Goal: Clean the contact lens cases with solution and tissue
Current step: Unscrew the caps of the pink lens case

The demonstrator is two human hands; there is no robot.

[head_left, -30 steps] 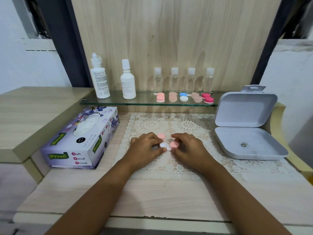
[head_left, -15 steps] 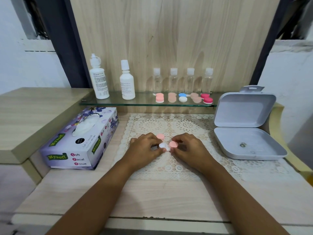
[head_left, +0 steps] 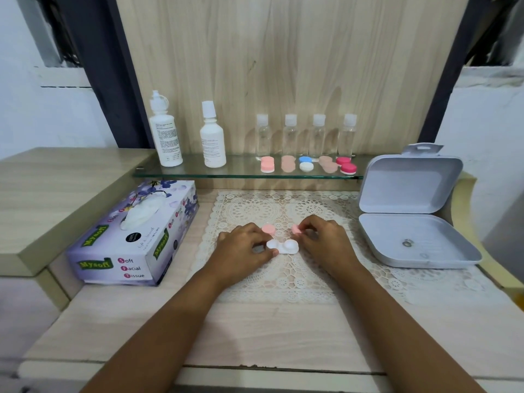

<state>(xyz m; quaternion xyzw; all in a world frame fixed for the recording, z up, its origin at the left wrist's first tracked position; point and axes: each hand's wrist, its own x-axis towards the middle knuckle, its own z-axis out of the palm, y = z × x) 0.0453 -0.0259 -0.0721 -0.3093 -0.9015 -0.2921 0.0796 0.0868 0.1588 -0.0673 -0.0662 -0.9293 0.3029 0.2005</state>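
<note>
Head view: right hand (head_left: pixel 323 239) (pinching cap (head_left: pixel 296 229))

Bottle labels (head_left: pixel 167 140) too small to read.

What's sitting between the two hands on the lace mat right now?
In the head view, the open white lens case lies between the left hand and right hand, with one pink cap just behind it.

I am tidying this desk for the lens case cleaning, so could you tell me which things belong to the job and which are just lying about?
For the job:
- white lens case, held by left hand
- pink cap in right hand
- second pink cap on the mat
- solution bottles
- tissue box
- capped cases on shelf

Lying about:
- open grey box
- four clear bottles
</note>
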